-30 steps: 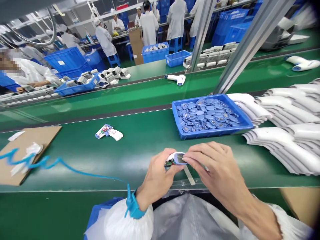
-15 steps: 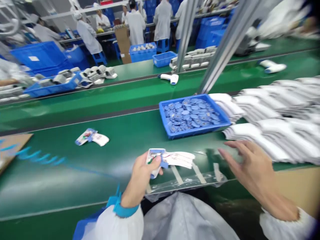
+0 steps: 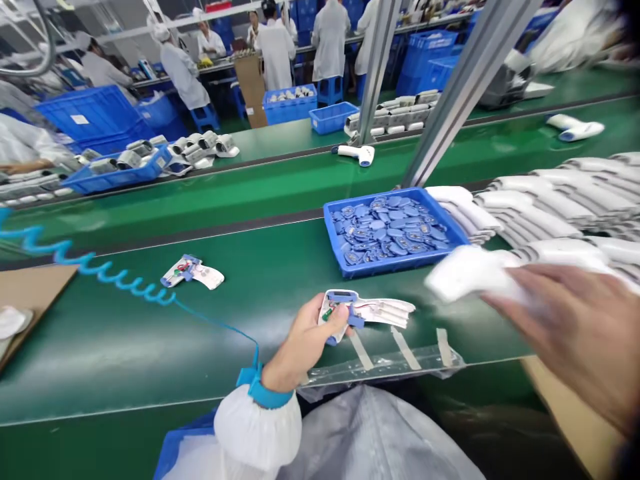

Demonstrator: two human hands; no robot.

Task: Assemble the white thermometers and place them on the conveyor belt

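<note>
My left hand (image 3: 305,343) grips an open white thermometer-gun half shell (image 3: 370,312) with blue parts and a small circuit board inside. My right hand (image 3: 575,333), blurred at the lower right, holds a white plastic gun-shaped shell (image 3: 473,275) above the belt, close to the stacked shells. A similar open unit (image 3: 193,272) lies on the green belt to the left. A blue wrist strap (image 3: 265,393) circles my left wrist, its coiled blue cord (image 3: 85,263) running off to the left.
A blue tray (image 3: 395,265) of blue-backed parts and rows of stacked white shells (image 3: 550,213) sit on the belt. Strips of tape hold clear plastic (image 3: 385,363) at the belt's near edge. Co-workers, blue crates and another belt lie beyond.
My right hand has left the left hand, moved right and taken a white shell. The left hand has lowered the open unit to the belt's near side. The view has turned slightly.
</note>
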